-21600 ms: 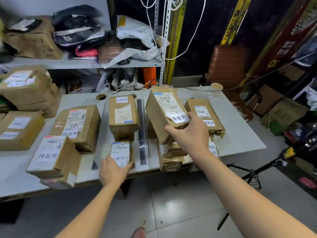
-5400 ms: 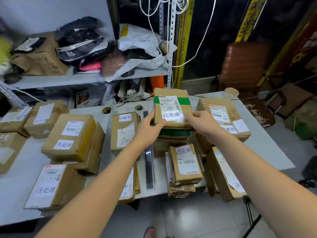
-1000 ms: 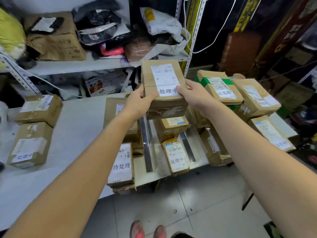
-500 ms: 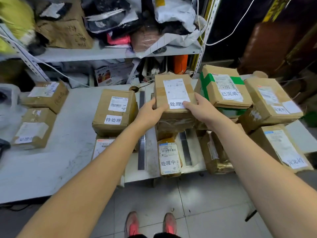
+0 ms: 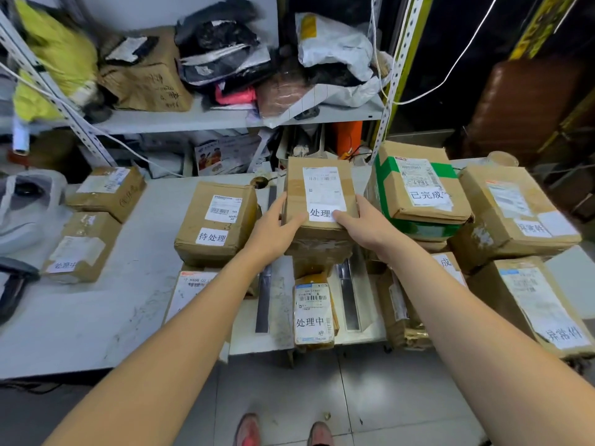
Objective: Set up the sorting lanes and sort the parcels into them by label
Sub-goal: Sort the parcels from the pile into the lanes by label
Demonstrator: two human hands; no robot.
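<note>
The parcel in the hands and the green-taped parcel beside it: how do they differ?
The held parcel is plain brown; the green-taped parcel has a green band. The left hand and right hand grip the held parcel; nobody touches the green-taped parcel. The held parcel's tag reads 处理, partly under a thumb; the green-taped parcel's reads 已完成. Both are cardboard boxes with white barcode labels.

Wall: a plain pale wall (image 5: 135,11) behind the shelving, upper left.
Shelving: a white shelf (image 5: 180,119) on perforated steel uprights (image 5: 391,91), crowded with bags.
Surface: scuffed white surface (image 5: 96,317) across mid-frame.
Floor: grey tiles (image 5: 370,397), faintly glossy.
Right side: dark, a brown padded chair (image 5: 521,101) in shadow.
</note>
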